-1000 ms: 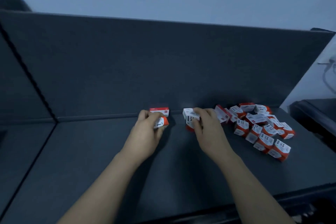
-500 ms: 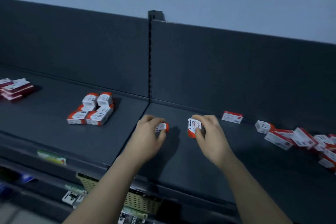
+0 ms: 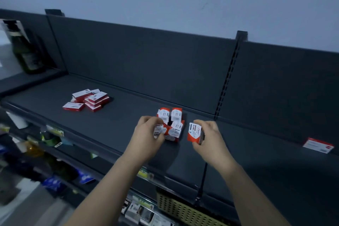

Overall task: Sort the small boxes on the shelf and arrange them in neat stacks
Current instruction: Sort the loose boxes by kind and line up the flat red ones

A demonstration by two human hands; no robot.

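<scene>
Over the dark shelf (image 3: 119, 121), the left hand (image 3: 146, 137) is holding a small box (image 3: 158, 131) in a curled grip against the stacked boxes (image 3: 175, 121). Just beside them — not touching — the right hand (image 3: 209, 137) is pinching a paper-clip box (image 3: 194, 132) upright.

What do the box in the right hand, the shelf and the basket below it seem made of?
Box: likely thin card, faintly glossy; crisp folded edges, red-and-white print.
Shelf: probably painted metal, matte dark grey; thin flat deck, slotted upright.
Basket: seemingly moulded plastic, beige; regular lattice holes.
</scene>
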